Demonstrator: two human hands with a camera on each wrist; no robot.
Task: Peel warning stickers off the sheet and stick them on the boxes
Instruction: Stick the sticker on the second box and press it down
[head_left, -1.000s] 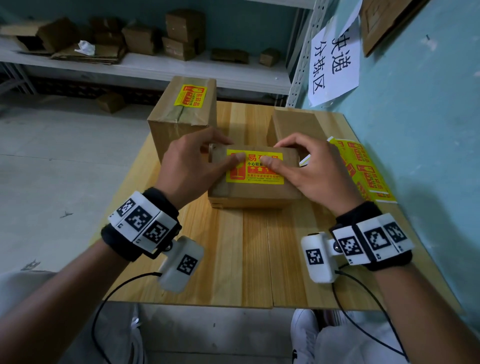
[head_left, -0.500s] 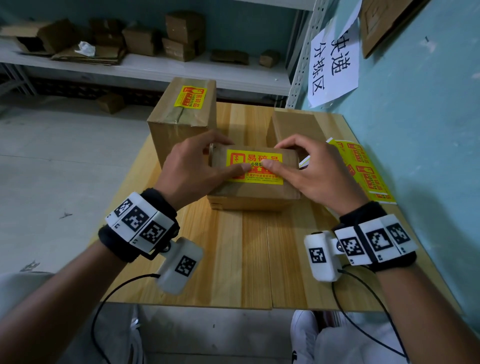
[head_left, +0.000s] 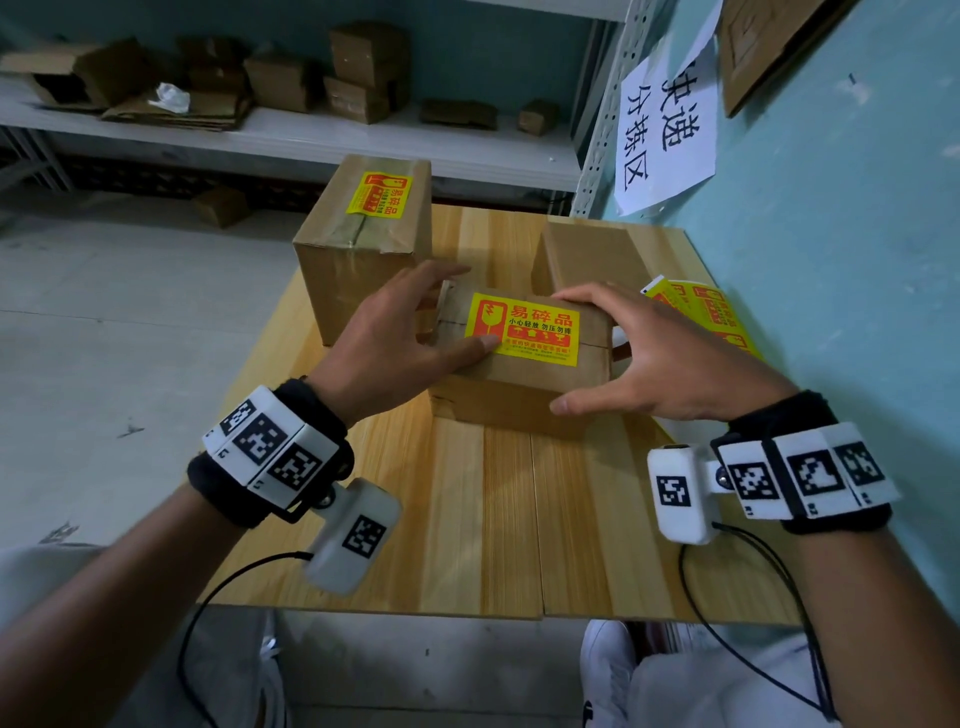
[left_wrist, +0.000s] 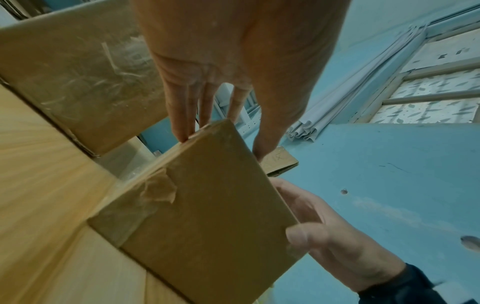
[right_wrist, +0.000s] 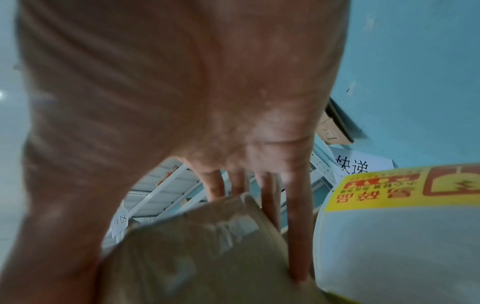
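A small cardboard box lies mid-table with a yellow and red warning sticker flat on its top. My left hand holds its left end, thumb on the top by the sticker's edge, fingers round the far left corner. At the right end my right hand grips it, thumb on the front face and fingers over the far edge. The left wrist view shows the box tilted in the frame. The sticker sheet lies by the wall, right of the box.
A taller box with its own sticker stands just left of the small one. A plain box sits behind it. The wooden table meets a blue wall on the right. A shelf holds several cartons.
Both hands have left the middle of the sticker, where their fingers were pressing it, and moved outward to take hold of the small box at its two ends.
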